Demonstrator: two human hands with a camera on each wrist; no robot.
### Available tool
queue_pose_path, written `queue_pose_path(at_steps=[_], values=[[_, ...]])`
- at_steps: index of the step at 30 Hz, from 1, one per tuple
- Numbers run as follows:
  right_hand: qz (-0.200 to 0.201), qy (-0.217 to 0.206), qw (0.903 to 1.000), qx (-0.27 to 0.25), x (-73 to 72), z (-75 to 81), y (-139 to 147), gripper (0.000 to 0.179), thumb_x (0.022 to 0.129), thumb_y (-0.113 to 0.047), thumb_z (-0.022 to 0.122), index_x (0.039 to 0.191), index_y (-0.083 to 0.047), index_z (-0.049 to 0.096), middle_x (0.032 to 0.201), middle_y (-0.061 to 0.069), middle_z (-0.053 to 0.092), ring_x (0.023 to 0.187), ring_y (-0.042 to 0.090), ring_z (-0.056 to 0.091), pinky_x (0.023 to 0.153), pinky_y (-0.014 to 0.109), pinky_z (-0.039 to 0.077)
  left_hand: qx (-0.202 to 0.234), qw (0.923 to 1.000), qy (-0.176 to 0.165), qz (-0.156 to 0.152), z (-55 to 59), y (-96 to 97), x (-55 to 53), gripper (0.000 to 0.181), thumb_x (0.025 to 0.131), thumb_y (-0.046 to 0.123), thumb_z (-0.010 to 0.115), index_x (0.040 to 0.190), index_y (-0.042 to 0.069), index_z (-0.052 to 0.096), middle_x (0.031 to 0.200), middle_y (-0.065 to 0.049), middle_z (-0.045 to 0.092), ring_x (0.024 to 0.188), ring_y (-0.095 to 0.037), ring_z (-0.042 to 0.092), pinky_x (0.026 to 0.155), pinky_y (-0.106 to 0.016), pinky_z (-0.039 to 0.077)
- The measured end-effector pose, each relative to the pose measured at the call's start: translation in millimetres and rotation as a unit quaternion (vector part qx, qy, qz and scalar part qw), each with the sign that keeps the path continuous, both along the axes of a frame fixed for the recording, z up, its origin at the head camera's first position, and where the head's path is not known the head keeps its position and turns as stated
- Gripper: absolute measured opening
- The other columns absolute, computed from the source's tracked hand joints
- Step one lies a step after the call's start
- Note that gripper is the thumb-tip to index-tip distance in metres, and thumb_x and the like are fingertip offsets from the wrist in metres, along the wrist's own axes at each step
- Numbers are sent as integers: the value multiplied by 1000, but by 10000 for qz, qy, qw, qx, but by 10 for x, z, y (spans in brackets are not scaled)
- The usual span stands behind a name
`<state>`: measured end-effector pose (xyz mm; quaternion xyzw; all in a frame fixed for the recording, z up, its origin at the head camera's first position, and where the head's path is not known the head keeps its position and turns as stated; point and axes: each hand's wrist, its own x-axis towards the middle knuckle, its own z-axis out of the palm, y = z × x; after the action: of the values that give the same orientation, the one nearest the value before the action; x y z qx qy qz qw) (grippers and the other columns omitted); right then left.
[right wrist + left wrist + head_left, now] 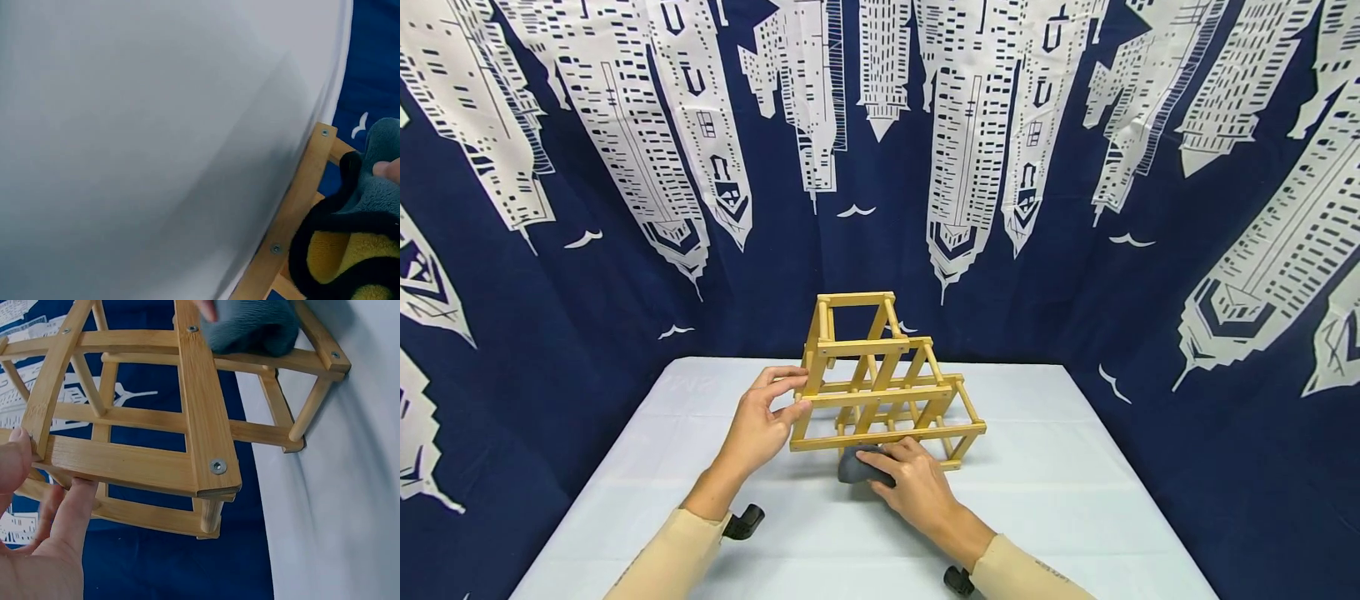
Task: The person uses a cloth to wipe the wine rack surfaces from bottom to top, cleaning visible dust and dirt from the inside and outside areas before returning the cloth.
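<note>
A light wooden rack [880, 397] of flat slats and round dowels, stepped in shape, stands on the table. My left hand [763, 429] grips its left side; in the left wrist view the thumb lies on one side of a slat [119, 464] and the fingers behind it. My right hand [925, 492] holds a bunched grey-blue cloth [857, 468] against the rack's low front part. In the right wrist view the cloth [375, 203] shows a black edging and a yellow side, with only a fingertip of that hand visible.
A white cloth covers the table [1037, 517]. Behind and at both sides hangs a dark blue curtain [880, 250] printed with white buildings. Black devices [745, 522] sit at both wrists, beside beige sleeves [673, 554].
</note>
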<state>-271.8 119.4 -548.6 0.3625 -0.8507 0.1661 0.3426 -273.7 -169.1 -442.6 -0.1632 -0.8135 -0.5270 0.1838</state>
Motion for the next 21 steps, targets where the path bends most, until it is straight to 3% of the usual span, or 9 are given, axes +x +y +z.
queue_pose_path(at_steps=[3,8,11,13,18,21], values=[[-182,-128,9994,258,-9,-27,-63,60,74,-22,114,129,-28,91,114,8,90,95,22,76,80,36,69,-90,9999,74,43,9,-10,1,36,104,-4,83,139,-4,81,158,-18,69,149,-45,68,111,-53,67],[-386,-1074,9918,570,-5,0,-169,49,83,-22,109,129,-29,92,114,7,92,105,33,83,87,47,73,-204,9997,154,55,31,-19,-11,35,103,-4,83,139,-4,82,157,-18,70,150,-45,67,109,-51,68],[-434,-1371,9879,584,-12,36,-205,48,85,-21,108,129,-30,92,114,3,92,104,30,83,86,45,73,-209,9996,153,120,42,-26,-12,35,103,-4,83,138,-3,82,156,-18,71,151,-45,67,110,-51,68],[-465,-1292,9890,554,-7,35,-204,49,84,-22,108,129,-31,92,115,1,92,101,25,81,84,41,72,-179,9997,111,138,41,-27,-6,34,103,-4,83,137,-3,83,155,-18,71,150,-45,66,110,-54,68],[-514,-507,9971,240,39,19,-125,53,79,-27,111,129,-32,91,115,3,92,99,19,80,80,36,71,-111,9999,51,64,32,-18,5,32,103,-5,83,135,-1,84,155,-19,70,150,-45,66,111,-59,66],[-473,-367,9982,-35,66,53,-41,54,78,-26,112,127,-32,92,114,4,92,96,19,81,75,33,70,-53,9999,93,19,34,-11,8,31,103,-5,82,134,-1,85,156,-20,70,146,-45,69,111,-60,66]])
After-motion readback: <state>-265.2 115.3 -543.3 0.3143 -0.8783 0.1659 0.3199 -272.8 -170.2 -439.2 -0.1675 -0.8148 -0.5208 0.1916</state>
